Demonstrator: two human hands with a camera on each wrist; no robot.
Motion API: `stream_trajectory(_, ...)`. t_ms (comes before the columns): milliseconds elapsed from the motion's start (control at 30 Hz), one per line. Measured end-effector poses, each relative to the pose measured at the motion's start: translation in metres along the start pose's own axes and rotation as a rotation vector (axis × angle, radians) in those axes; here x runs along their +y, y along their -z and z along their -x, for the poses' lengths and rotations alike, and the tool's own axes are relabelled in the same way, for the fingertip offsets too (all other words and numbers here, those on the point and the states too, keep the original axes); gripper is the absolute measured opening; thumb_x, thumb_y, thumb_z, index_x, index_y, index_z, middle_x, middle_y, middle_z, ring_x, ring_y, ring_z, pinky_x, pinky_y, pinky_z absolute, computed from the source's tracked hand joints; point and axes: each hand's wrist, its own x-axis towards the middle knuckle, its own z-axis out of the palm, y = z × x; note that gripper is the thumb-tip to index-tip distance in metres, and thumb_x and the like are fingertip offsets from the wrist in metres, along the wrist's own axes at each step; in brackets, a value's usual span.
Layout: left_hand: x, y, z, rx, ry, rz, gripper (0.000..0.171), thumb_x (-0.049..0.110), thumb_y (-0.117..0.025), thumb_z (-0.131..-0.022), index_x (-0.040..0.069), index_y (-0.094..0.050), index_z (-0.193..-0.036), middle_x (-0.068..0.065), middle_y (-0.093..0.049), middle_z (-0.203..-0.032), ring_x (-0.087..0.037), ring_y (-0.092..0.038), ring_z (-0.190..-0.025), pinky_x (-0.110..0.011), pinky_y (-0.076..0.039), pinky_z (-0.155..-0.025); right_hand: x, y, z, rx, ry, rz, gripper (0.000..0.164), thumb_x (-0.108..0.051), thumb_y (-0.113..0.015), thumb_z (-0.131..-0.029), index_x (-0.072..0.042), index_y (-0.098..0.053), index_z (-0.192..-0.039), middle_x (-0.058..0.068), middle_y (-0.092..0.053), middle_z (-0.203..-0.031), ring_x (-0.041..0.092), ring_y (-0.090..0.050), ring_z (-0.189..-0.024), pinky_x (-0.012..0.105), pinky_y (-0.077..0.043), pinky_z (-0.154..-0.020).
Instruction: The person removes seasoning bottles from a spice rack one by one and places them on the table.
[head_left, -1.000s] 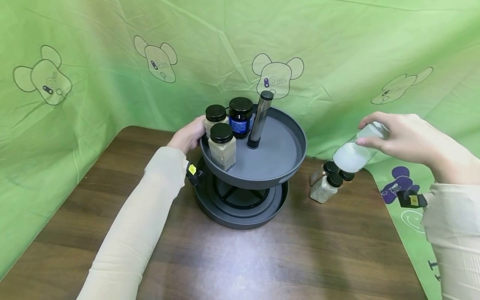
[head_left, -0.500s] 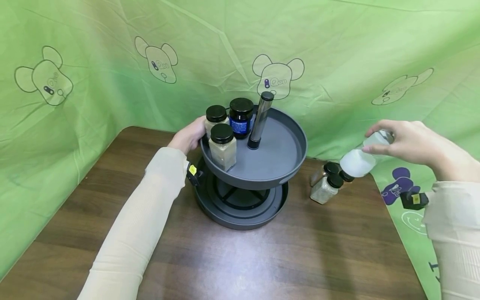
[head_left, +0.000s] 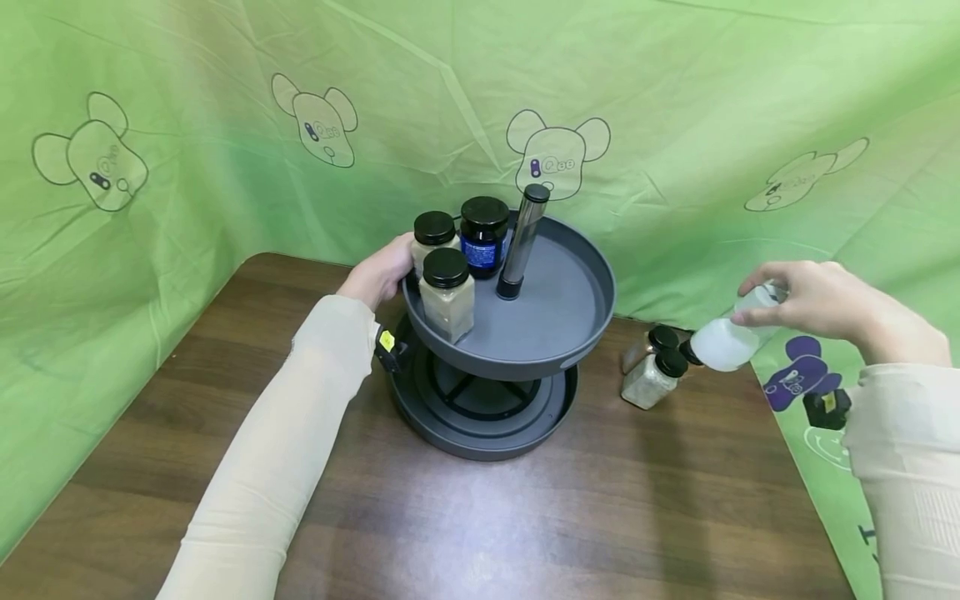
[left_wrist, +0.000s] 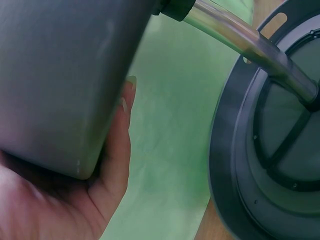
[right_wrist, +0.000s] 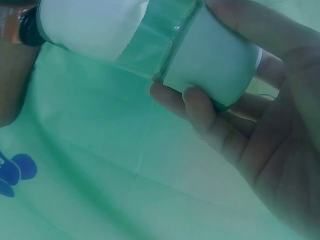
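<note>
My left hand (head_left: 379, 271) grips the left edge of the upper tray (head_left: 555, 333) of a grey two-tier rotating rack. In the left wrist view the hand (left_wrist: 107, 185) lies along the tray's outer wall (left_wrist: 60, 85). My right hand (head_left: 821, 304) holds a clear jar (head_left: 726, 343) of white contents by its whitish lid (right_wrist: 215, 57), tilted over the table's right corner. Just left of that jar, several small black-capped jars (head_left: 651, 379) stand on the table. Two pale square jars (head_left: 447, 304) and a dark blue-labelled jar (head_left: 483, 250) stand on the upper tray's left side.
A clear post (head_left: 522, 242) with a black top rises from the upper tray. The lower tray (head_left: 480, 442) rests on the wooden table (head_left: 450, 525). A green printed cloth (head_left: 420, 100) hangs behind and at both sides.
My right hand has moved down and slightly right with the tilted jar, which now overlaps the rearmost small jar. My left hand stays at the upper tray's edge.
</note>
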Motion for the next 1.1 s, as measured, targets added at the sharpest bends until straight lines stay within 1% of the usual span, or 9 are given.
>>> stream_trajectory(100, 0.0, 0.0, 0.001, 0.007, 0.01, 0.0, 0.017, 0.023, -0.038, -0.1, 0.017, -0.045, -0.086, 0.004, -0.048, -0.086, -0.009, -0.052, -0.076, -0.022, -0.047, -0.068, 0.004, -0.006, -0.001, -0.015, -0.002, -0.002, 0.058, -0.047, -0.077, -0.082, -0.007, -0.061, -0.12, 0.037, -0.061, -0.117, 0.052, -0.059, -0.102, 0.066, -0.047, -0.078)
stream_trajectory(200, 0.0, 0.0, 0.001, 0.012, 0.01, -0.001, 0.018, 0.023, -0.037, -0.1, 0.017, -0.044, -0.085, 0.004, -0.047, -0.087, -0.009, -0.051, -0.077, -0.023, -0.046, -0.068, 0.006, -0.011, -0.002, -0.026, 0.001, 0.001, 0.058, -0.047, -0.078, -0.081, -0.006, -0.062, -0.119, 0.036, -0.061, -0.116, 0.05, -0.06, -0.101, 0.065, -0.047, -0.078)
stream_trajectory(367, 0.001, -0.001, 0.002, 0.02, 0.012, 0.003, 0.018, 0.024, -0.036, -0.101, 0.016, -0.043, -0.086, 0.003, -0.046, -0.089, -0.01, -0.05, -0.078, -0.023, -0.046, -0.067, 0.008, -0.017, -0.002, -0.048, 0.001, -0.004, 0.059, -0.044, -0.079, -0.081, -0.003, -0.061, -0.119, 0.034, -0.063, -0.111, 0.04, -0.062, -0.09, 0.059, -0.05, -0.073)
stream_trajectory(467, 0.001, -0.001, 0.002, 0.017, 0.02, 0.001, 0.019, 0.025, -0.035, -0.101, 0.016, -0.043, -0.086, 0.003, -0.045, -0.09, -0.01, -0.049, -0.078, -0.023, -0.046, -0.067, 0.009, -0.02, -0.002, -0.057, 0.006, -0.001, 0.057, -0.04, -0.08, -0.08, -0.002, -0.06, -0.118, 0.03, -0.065, -0.105, 0.033, -0.062, -0.084, 0.051, -0.051, -0.069)
stream_trajectory(533, 0.001, -0.001, 0.002, 0.016, 0.027, 0.005, 0.019, 0.025, -0.035, -0.101, 0.016, -0.044, -0.086, 0.003, -0.046, -0.09, -0.01, -0.05, -0.079, -0.023, -0.046, -0.068, 0.009, -0.024, -0.003, -0.058, 0.013, -0.004, 0.055, -0.037, -0.081, -0.079, -0.001, -0.061, -0.116, 0.024, -0.067, -0.099, 0.028, -0.061, -0.08, 0.043, -0.05, -0.066)
stream_trajectory(633, 0.0, -0.001, 0.002, 0.018, 0.031, 0.003, 0.019, 0.025, -0.035, -0.101, 0.016, -0.044, -0.086, 0.003, -0.047, -0.09, -0.01, -0.051, -0.078, -0.023, -0.047, -0.067, 0.01, -0.029, -0.005, -0.069, 0.02, -0.017, 0.055, -0.034, -0.082, -0.078, 0.001, -0.061, -0.114, 0.017, -0.068, -0.092, 0.025, -0.06, -0.079, 0.034, -0.046, -0.063)
stream_trajectory(700, 0.0, -0.001, 0.002, 0.021, 0.033, 0.003, 0.019, 0.024, -0.036, -0.1, 0.016, -0.044, -0.085, 0.003, -0.047, -0.089, -0.01, -0.051, -0.078, -0.023, -0.047, -0.067, 0.011, -0.032, -0.007, -0.082, 0.023, -0.033, 0.054, -0.032, -0.082, -0.077, 0.002, -0.061, -0.113, 0.014, -0.068, -0.09, 0.025, -0.06, -0.079, 0.032, -0.045, -0.062)
stream_trajectory(933, 0.0, 0.0, 0.002, 0.023, 0.039, 0.005, 0.019, 0.023, -0.036, -0.1, 0.016, -0.044, -0.085, 0.003, -0.047, -0.089, -0.01, -0.051, -0.078, -0.023, -0.047, -0.067, 0.014, -0.041, -0.01, -0.124, 0.013, -0.056, 0.053, -0.031, -0.083, -0.075, 0.002, -0.061, -0.11, 0.013, -0.068, -0.088, 0.027, -0.062, -0.079, 0.032, -0.047, -0.062)
stream_trajectory(1100, 0.001, -0.001, 0.003, 0.024, 0.035, 0.014, 0.019, 0.024, -0.036, -0.1, 0.016, -0.045, -0.085, 0.002, -0.046, -0.09, -0.011, -0.051, -0.079, -0.024, -0.047, -0.068, 0.015, -0.045, -0.011, -0.141, 0.014, -0.066, 0.053, -0.029, -0.082, -0.076, 0.004, -0.06, -0.11, 0.014, -0.068, -0.089, 0.028, -0.061, -0.08, 0.033, -0.047, -0.063)
